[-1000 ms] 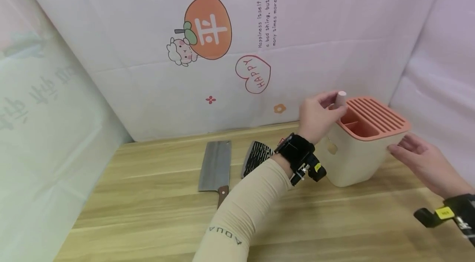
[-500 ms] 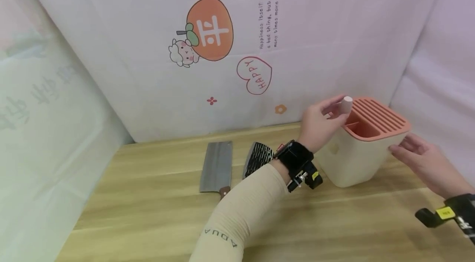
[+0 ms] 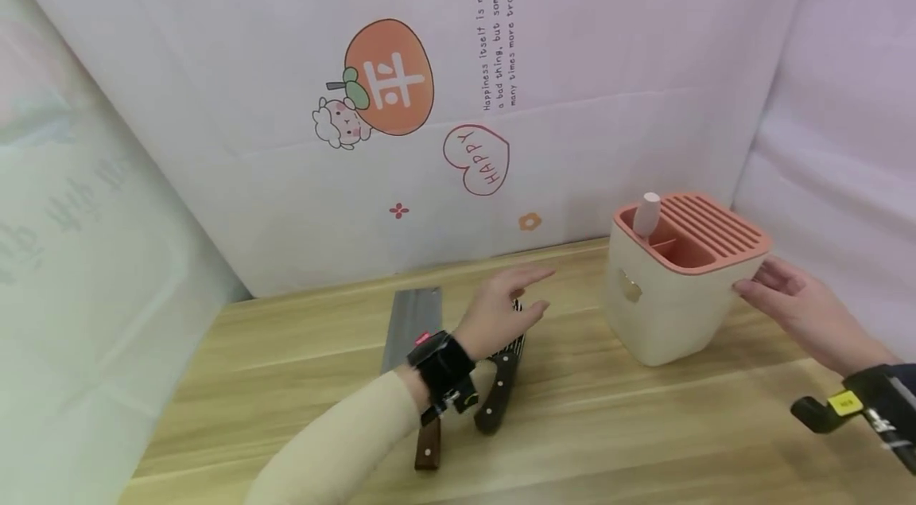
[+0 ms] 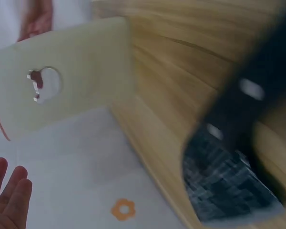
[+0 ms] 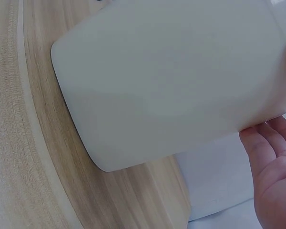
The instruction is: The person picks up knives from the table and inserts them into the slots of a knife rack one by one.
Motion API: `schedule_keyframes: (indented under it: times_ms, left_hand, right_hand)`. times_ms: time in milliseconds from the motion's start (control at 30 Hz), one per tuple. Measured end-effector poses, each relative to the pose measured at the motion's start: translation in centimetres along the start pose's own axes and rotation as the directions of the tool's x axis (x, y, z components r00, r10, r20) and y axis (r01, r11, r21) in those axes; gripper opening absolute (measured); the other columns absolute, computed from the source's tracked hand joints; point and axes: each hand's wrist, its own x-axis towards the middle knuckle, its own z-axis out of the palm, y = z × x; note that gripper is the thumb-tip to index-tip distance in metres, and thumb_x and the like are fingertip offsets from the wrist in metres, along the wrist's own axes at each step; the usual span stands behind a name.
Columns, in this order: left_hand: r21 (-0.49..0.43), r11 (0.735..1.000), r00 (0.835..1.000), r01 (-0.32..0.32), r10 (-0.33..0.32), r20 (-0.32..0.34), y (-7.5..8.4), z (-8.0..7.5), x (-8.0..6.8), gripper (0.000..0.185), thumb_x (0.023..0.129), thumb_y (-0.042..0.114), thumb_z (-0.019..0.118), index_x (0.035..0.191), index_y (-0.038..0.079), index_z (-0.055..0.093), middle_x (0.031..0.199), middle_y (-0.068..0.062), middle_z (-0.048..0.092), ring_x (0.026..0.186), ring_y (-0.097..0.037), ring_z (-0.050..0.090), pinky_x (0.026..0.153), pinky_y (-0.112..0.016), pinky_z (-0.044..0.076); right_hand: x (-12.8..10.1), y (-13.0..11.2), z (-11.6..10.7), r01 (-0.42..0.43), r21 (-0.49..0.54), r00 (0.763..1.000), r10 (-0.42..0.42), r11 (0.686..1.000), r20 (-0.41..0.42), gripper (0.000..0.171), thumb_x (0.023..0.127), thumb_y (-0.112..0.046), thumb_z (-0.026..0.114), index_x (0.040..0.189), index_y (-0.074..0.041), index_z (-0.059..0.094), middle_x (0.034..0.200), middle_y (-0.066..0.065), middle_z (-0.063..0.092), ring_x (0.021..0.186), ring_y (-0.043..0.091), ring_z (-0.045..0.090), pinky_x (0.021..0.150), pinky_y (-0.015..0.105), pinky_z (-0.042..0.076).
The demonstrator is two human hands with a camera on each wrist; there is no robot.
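Observation:
My left hand [image 3: 498,314] is in the air over the dark-patterned blade of a black-handled knife [image 3: 498,392], fingers spread and nothing held. In the left wrist view that knife [image 4: 229,176] appears blurred. Left of it lies a cleaver [image 3: 413,322] with a brown handle, partly covered by my left wrist. A cream knife holder [image 3: 654,322] with an orange slotted top stands upright at the right. One pale-handled utensil [image 3: 646,215] stands in its left compartment; its lower part is hidden. My right hand [image 3: 812,314] grips the holder's right side, thumb in front and fingers behind.
Everything stands on a wood-grain tabletop [image 3: 572,441]. A printed white cloth [image 3: 594,91] rises along the back edge, and more cloth hangs at the left and right. Black camera mounts are strapped to both wrists.
My left hand has let go of the pale handle, leaving it in the holder, and has moved left and down over the black-handled knife. The right hand stays at the holder.

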Motion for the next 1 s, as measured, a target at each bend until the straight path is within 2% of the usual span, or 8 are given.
schedule_keyframes:
  times_ms: [167,300,367,433,533,633,733,1000]
  left_hand:
    - [0.138,0.985,0.989,-0.103,0.087,0.118,-1.3,-2.3,-3.7,0.043,0.1,0.009,0.067,0.142,0.005,0.061,0.144,-0.011,0.059,0.134,-0.024,0.053,0.11,-0.035,0.044]
    - [0.211,0.938,0.946,-0.276,0.226,0.232,-1.9,-3.9,-6.6,0.041,0.098,0.006,0.067,0.139,0.002,0.063,0.141,-0.013,0.06,0.132,-0.025,0.056,0.111,-0.034,0.044]
    - [0.237,0.903,0.914,-0.358,0.288,0.285,-2.4,-4.5,-8.1,0.043,0.095,0.005,0.069,0.138,0.002,0.063,0.14,-0.012,0.061,0.13,-0.024,0.057,0.11,-0.033,0.045]
    - [0.243,0.888,0.894,-0.389,0.301,0.331,-2.9,-5.1,-9.6,0.044,0.093,0.003,0.069,0.137,0.002,0.064,0.139,-0.012,0.062,0.129,-0.023,0.058,0.109,-0.033,0.046]
    - [0.245,0.902,0.892,-0.356,0.25,0.376,-3.9,-5.9,-11.7,0.042,0.091,0.001,0.07,0.133,0.004,0.068,0.136,-0.01,0.064,0.126,-0.02,0.06,0.106,-0.032,0.048]
    - [0.261,0.924,0.897,-0.28,0.155,0.414,-4.6,-6.5,-13.3,0.035,0.091,0.001,0.07,0.125,0.005,0.073,0.132,-0.009,0.066,0.125,-0.02,0.06,0.107,-0.033,0.048]
    - [0.296,0.918,0.88,-0.264,0.103,0.464,-5.5,-6.8,-14.3,0.027,0.089,0.0,0.071,0.115,0.007,0.078,0.127,-0.005,0.067,0.123,-0.018,0.061,0.107,-0.031,0.048]
    - [0.332,0.835,0.785,-0.438,0.176,0.594,-7.9,-6.2,-15.0,0.037,0.082,-0.008,0.067,0.107,0.016,0.08,0.118,0.003,0.066,0.116,-0.008,0.06,0.102,-0.017,0.045]
  right_hand:
    - [0.0,0.1,-0.3,-0.03,-0.03,0.999,0.03,0.999,0.011,0.079,0.109,-0.028,0.052,0.161,0.004,0.002,0.153,0.045,0.022,0.125,-0.003,0.047,0.075,0.003,0.042]
    - [0.0,0.3,-0.6,-0.068,-0.077,0.998,0.069,0.995,0.004,0.082,0.109,-0.034,0.052,0.162,0.001,0.0,0.156,0.042,0.021,0.142,0.03,0.037,0.07,0.003,0.04]
    - [0.0,0.4,-0.7,-0.076,-0.084,0.997,0.076,0.994,-0.002,0.082,0.109,-0.036,0.052,0.163,-0.002,0.0,0.156,0.041,0.021,0.143,0.028,0.036,0.069,0.003,0.039]
    - [0.0,0.5,-0.8,-0.069,-0.089,0.998,0.068,0.994,-0.007,0.081,0.109,-0.035,0.052,0.164,-0.003,0.002,0.156,0.041,0.023,0.134,0.011,0.044,0.07,0.004,0.04]
    - [0.1,0.7,-0.8,-0.047,-0.082,0.999,0.046,0.996,-0.013,0.077,0.109,-0.033,0.053,0.165,-0.009,0.006,0.158,0.036,0.026,0.112,-0.012,0.043,0.071,0.004,0.041]
    - [0.2,0.7,-0.8,-0.039,-0.086,0.999,0.038,0.996,-0.02,0.076,0.108,-0.033,0.053,0.166,-0.014,0.008,0.159,0.034,0.027,0.108,-0.015,0.042,0.071,0.004,0.041]
    - [0.4,0.5,-0.7,-0.043,-0.085,0.999,0.041,0.995,-0.027,0.076,0.108,-0.034,0.053,0.166,-0.015,0.008,0.16,0.031,0.027,0.11,-0.014,0.042,0.071,0.003,0.04]
    - [0.5,0.9,0.1,0.011,0.056,1.0,-0.01,0.998,-0.024,0.072,0.109,-0.022,0.054,0.166,-0.019,0.011,0.145,-0.014,0.043,0.104,-0.024,0.044,0.078,0.003,0.044]
